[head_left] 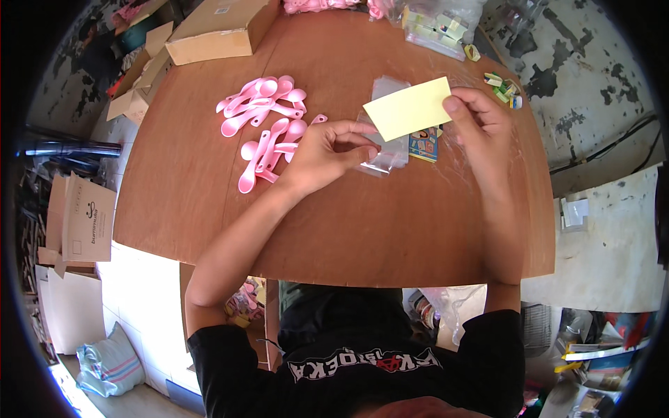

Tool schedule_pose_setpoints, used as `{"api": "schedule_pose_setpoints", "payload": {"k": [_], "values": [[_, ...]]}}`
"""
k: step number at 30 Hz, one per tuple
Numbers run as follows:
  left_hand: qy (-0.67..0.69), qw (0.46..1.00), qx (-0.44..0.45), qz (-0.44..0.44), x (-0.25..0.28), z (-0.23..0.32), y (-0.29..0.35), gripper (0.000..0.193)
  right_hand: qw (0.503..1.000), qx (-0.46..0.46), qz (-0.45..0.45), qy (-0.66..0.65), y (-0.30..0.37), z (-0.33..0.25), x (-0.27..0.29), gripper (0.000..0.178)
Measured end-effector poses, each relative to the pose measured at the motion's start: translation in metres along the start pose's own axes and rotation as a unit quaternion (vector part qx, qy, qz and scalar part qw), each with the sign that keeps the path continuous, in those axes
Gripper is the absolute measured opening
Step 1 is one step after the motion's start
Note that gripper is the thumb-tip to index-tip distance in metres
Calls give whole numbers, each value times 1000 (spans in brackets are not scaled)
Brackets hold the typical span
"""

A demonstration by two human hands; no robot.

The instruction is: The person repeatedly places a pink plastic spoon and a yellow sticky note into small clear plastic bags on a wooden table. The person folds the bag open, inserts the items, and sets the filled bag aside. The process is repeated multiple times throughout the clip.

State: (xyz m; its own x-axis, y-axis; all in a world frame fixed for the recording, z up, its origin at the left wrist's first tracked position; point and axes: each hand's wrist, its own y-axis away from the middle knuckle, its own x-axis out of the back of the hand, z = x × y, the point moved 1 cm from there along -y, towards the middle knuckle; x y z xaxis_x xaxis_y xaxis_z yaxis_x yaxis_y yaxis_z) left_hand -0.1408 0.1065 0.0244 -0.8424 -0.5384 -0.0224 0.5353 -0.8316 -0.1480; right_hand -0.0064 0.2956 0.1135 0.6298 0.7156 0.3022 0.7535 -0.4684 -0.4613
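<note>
My right hand (481, 118) pinches the right end of a pale yellow card (410, 109), thumb on top, holding it tilted above the table. My left hand (334, 152) has its thumb and fingers closed on a clear plastic bag (378, 164) just left of the card. Beneath the card lies a stack of clear plastic bags (398, 150), partly hidden. A blue printed card (424, 145) shows under the yellow one. To the left of my left hand, pink plastic spoons (260, 150) lie in two loose heaps, the farther one (265, 103) fuller.
The brown wooden table (334, 230) carries a cardboard box (219, 31) at the far left. A plastic bag of folded cards (435, 31) sits at the far right, near small rolled card pieces (503, 90). An open carton (252, 306) with pink items stands below the near edge.
</note>
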Motion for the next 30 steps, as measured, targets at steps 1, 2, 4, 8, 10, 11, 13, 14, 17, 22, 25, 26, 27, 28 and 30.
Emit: {"api": "schedule_pose_setpoints", "payload": {"k": [1,2,4,8,10,11,13,14,17,22,25,26,27,28,30], "values": [[-2,1000,0,-10,-1,1,1,30,999,18,5,-27,-2,7,-3,18],[-2,1000,-1,-20,-2,2,2,29,998,36,9,-53,-4,10,-5,18],[8,1000,-4,-16,-4,3,1,27,998,47,15,-48,-6,11,-4,18],[-1,1000,-10,-10,2,1,0,26,996,18,-83,13,-8,22,0,18],[-3,1000,-1,-13,5,-3,-2,27,995,7,-103,15,-9,26,0,18],[-4,1000,-17,-10,7,-4,-3,26,998,16,-55,0,-9,24,0,17],[-5,999,-30,-8,9,-5,0,25,995,-61,-29,-78,-12,25,7,16],[-2,999,-30,9,7,-1,0,23,995,-61,-27,-77,-14,31,8,16],[41,999,-24,24,7,7,2,21,881,-222,-212,-361,-5,48,-8,13],[113,989,-77,64,-4,-4,1,29,805,-273,-302,-432,12,52,-40,10],[-37,938,-203,279,-1,-11,-2,43,817,-269,-277,-428,16,49,-47,9],[-38,938,-202,279,0,-13,-1,43,817,-267,-265,-437,17,48,-48,9],[-38,948,-202,245,4,-17,0,42,816,-267,-265,-438,18,49,-50,9],[-38,956,-201,211,6,-21,1,41,819,-258,-258,-444,19,50,-52,9],[-29,966,-186,177,0,-10,2,42,821,-254,-244,-449,23,51,-53,9]]}}
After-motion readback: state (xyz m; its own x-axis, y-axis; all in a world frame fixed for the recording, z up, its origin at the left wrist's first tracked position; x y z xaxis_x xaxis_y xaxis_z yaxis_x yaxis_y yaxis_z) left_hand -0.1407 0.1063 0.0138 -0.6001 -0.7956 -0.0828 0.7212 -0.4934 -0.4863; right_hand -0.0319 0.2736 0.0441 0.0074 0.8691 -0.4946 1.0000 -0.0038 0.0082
